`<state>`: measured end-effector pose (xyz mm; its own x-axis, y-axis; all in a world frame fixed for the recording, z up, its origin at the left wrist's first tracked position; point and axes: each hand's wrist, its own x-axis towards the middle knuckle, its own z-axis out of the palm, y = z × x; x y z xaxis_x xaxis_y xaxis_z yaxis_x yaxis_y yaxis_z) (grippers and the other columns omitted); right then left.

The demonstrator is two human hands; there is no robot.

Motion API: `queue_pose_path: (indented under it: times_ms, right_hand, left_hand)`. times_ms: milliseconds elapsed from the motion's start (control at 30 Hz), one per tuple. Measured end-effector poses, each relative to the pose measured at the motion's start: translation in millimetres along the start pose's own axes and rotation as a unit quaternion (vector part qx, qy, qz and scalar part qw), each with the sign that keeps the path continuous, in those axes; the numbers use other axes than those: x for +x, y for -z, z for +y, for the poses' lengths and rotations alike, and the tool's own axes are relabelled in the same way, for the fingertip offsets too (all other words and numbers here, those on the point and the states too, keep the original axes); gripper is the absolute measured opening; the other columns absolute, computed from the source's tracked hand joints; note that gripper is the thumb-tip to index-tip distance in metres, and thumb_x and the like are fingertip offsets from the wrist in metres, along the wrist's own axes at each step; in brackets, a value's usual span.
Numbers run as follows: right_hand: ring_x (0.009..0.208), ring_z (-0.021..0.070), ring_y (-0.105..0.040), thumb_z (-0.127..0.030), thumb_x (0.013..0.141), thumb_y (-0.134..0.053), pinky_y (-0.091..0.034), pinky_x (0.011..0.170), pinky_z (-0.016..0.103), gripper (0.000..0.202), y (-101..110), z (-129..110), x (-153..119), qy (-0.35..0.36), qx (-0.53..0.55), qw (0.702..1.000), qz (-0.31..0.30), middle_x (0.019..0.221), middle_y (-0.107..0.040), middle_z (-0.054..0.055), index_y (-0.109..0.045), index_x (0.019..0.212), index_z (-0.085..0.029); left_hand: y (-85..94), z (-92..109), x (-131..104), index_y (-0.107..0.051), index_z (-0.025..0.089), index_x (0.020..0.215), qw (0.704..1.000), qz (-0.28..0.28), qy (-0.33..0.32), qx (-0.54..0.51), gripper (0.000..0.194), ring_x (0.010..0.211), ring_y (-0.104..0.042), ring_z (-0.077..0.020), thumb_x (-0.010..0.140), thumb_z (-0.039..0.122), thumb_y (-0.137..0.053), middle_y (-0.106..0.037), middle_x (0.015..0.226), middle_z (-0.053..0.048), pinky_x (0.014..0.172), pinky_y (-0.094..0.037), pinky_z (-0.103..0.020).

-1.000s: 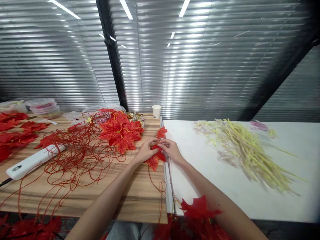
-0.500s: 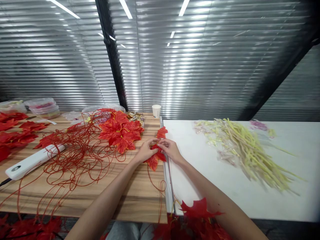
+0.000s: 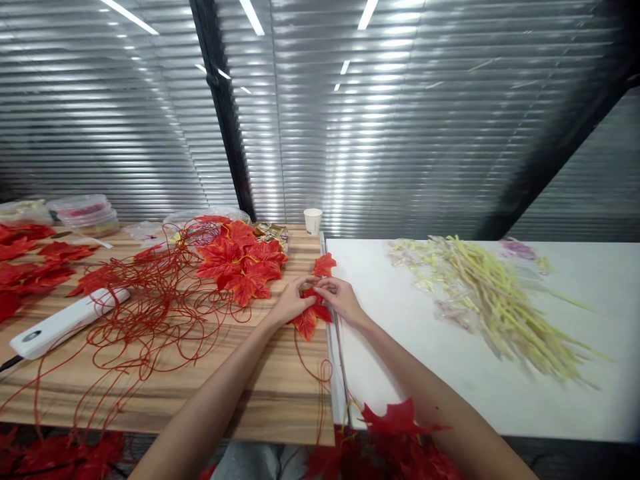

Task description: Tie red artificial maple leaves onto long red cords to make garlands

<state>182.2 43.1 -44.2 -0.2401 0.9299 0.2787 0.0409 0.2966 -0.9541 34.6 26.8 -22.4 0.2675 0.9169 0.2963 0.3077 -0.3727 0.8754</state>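
step: looks like fiddly fingertip work | orange-red, pointy-lobed artificial leaves [image 3: 306, 325]: right edge of striped wood-grain surface [image 3: 280, 400] | grip: left hand [image 3: 294, 300] + right hand [image 3: 341, 298] both pinching the leaves, exact spot's hidden | next: needs steady fingers imo

Blinds [image 3: 440, 120]: horizontal slats, silver-grey, spanning the full width behind the tables; slats glossy, with bright vertical bands.
Left post [image 3: 223, 113]: dark, slightly inclined, running from the top edge down to the tabletop level.
Right frame member [image 3: 555, 150]: dark, strongly inclined.
Light strips [image 3: 253, 17]: white, narrow, several, showing across the upper blind area.
Wood-grain table [image 3: 200, 393]: left side, light brown with darker streaks.
White table [image 3: 380, 280]: right side, plain top.
Joint strip [image 3: 341, 400]: grey, between both tabletops.
Zone below tables: dark; floor detail indistinct.
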Motion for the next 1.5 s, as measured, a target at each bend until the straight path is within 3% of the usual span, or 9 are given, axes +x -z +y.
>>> queue_pose_path:
  times_ms: [767,1500]
  right_hand:
    - [0.054,0.0127,-0.055,-0.034,0.071,-0.058,-0.045,0.050,0.024,0.019,-0.1,-1.3,-0.5,0.008,-0.014,1.000,-0.015,0.069,-0.061,0.003,-0.059,0.074,-0.016]
    - [0.064,0.0150,-0.058,-0.028,0.071,-0.056,-0.045,0.060,0.026,0.013,-0.1,-4.6,-0.8,0.024,-0.050,0.998,-0.013,0.075,-0.063,0.004,-0.059,0.073,-0.016]
  left_hand:
    - [0.1,2.2,-0.5,-0.057,0.015,0.101,0.999,-0.005,-0.005,0.037,0.036,0.100,-0.054,-0.0176,0.065,0.009,-0.053,-0.061,0.105,-0.006,0.091,-0.041,-0.031]
    - [-0.2,-0.5,-1.0,-0.056,0.016,0.103,0.999,-0.010,-0.018,0.050,0.039,0.099,-0.054,-0.0177,0.065,0.009,-0.052,-0.060,0.106,-0.007,0.090,-0.041,-0.031]
